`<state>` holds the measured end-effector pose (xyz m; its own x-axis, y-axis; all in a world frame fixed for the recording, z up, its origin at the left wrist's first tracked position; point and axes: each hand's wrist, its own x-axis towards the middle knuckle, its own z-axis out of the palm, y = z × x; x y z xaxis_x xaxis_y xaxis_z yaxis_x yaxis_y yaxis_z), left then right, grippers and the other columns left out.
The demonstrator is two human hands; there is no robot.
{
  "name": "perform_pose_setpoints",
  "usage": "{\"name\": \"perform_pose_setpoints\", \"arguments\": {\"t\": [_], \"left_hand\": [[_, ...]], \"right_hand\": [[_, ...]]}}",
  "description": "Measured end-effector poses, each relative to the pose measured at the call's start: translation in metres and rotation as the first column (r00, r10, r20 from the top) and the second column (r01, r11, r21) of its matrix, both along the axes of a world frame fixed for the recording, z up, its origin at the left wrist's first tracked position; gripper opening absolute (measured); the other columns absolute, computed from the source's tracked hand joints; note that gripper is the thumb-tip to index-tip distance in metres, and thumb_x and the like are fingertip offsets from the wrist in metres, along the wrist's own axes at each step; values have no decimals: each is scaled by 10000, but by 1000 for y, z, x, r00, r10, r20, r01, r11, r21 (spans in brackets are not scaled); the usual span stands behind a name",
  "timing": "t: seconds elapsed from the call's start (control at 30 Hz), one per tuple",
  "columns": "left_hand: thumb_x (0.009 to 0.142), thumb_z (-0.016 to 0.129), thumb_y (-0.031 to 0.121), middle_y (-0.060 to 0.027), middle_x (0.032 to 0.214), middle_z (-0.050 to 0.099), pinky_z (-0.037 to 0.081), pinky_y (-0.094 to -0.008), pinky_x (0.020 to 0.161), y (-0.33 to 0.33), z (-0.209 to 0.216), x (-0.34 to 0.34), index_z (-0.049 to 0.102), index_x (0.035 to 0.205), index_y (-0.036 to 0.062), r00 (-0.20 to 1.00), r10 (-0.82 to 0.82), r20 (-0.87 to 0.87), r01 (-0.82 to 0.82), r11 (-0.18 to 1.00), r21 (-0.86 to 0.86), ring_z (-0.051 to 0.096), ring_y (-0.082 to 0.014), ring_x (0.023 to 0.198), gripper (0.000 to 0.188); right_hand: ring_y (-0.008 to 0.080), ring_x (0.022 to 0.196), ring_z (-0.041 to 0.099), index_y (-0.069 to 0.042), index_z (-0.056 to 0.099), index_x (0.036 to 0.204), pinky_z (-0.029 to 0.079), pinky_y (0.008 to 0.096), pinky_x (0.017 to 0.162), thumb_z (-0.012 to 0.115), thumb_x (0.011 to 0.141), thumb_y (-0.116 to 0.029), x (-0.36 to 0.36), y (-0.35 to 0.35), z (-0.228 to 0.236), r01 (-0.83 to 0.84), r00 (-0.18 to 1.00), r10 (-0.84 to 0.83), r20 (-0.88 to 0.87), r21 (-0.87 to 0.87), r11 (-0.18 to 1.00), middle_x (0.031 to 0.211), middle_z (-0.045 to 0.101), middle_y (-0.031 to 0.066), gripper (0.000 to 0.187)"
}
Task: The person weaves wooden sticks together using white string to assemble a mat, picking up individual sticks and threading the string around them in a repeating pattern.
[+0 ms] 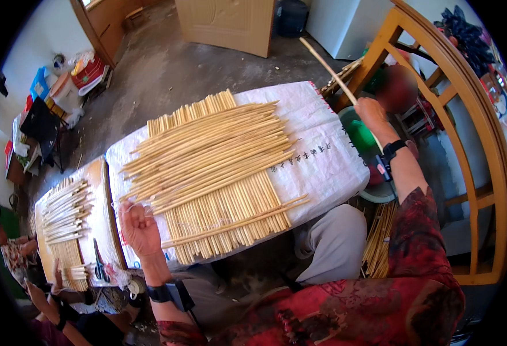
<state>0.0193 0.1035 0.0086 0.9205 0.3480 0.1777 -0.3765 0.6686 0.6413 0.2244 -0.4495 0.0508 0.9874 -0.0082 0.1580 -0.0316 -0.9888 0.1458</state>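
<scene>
In my raised right hand (pixel 373 114) is a long pale reed stalk (pixel 328 68), slanting up and to the left beyond the table's far right corner. My left hand (pixel 140 228) is closed at the left end of the stalks, with thin white thread (pixel 117 206) at its fingertips. On the cloth-covered table in front of me lies a mat of short stalks (pixel 224 236) set side by side. A thick layer of longer stalks (pixel 207 153) rests crosswise over its middle. Two more stalks (pixel 236 221) cross the mat's near part.
White woven sheeting (pixel 328 167) covers the table. At its right stand a round tub (pixel 374 193) and a wooden frame (pixel 464 144). A second table at left bears another stalk mat (pixel 66 254) and scissors (pixel 99 262). A co-worker's hands (pixel 43 300) show beside it.
</scene>
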Motion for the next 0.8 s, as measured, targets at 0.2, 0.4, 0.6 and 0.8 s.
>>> {"name": "perform_pose_setpoints", "arguments": {"t": [0.2, 0.4, 0.6, 0.8], "left_hand": [[848, 573, 120, -38, 805, 619, 446, -222, 605, -88, 4, -5, 639, 886, 10, 614, -570, -545, 768, 273, 580, 548, -93, 689, 134], [848, 564, 114, -12, 729, 565, 432, -237, 668, -142, -25, -32, 591, 863, 21, 365, -813, -454, 793, 16, 609, 510, -84, 706, 98], [865, 550, 116, 22, 739, 560, 403, -202, 548, -132, -19, -24, 612, 882, 36, 410, -739, -534, 843, 84, 531, 465, -45, 595, 102], [863, 559, 112, 28, 718, 560, 406, -204, 550, -130, -21, -24, 616, 879, 25, 500, -688, -526, 825, 192, 532, 468, -49, 587, 106]], "right_hand": [[300, 774, 584, -96, 596, 813, 467, 405, 641, 521, 808, -270, -10, 113, 12, -630, 776, 629, 52, 123, 767, 814, 594, 102, 190], [305, 739, 577, -73, 554, 771, 475, 386, 620, 595, 768, -233, -47, 237, -24, -855, 399, 906, -142, 300, 424, 752, 562, 106, 166], [326, 743, 598, -32, 591, 723, 489, 395, 629, 620, 741, -188, -61, 263, -77, -853, 346, 915, -207, 336, 399, 754, 601, 141, 160], [311, 776, 588, -59, 568, 789, 480, 406, 642, 607, 755, -197, -62, 274, -98, -829, 451, 871, -198, 269, 490, 776, 576, 116, 147]]}}
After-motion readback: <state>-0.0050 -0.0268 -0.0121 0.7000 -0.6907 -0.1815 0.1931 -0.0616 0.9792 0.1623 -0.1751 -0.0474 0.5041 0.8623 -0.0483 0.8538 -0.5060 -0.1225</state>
